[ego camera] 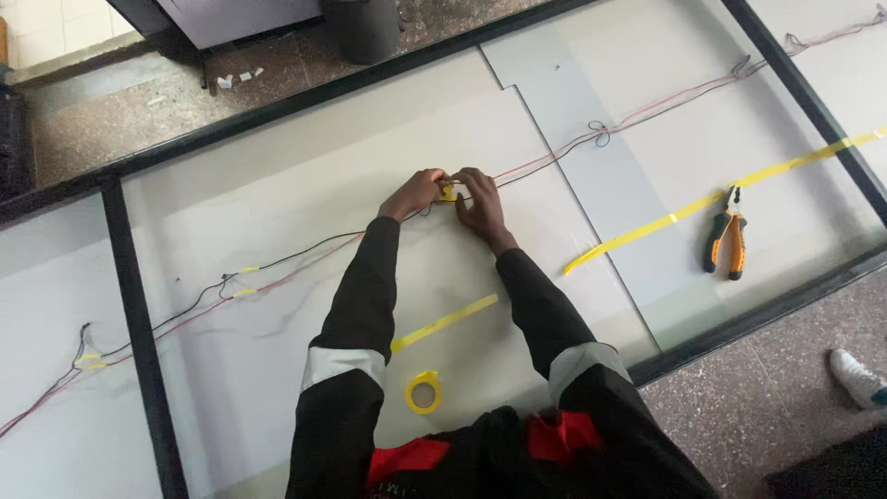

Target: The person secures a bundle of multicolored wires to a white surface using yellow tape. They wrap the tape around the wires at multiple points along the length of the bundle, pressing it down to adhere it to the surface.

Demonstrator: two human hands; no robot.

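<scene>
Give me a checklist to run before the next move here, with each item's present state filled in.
1. Both hands on the wires: ok. The left hand and right hand meet at a bit of yellow tape on the wires.
2. Tape pressed flat on the wires: cannot tell, fingers hide it.
3. Tape roll within reach: ok, it lies on the panel between the forearms.
4. Pliers clear of the hands: ok, they lie well to the right, beside a long tape strip.
5. Wires to the left taped down: ok, small yellow tabs hold them.
</scene>
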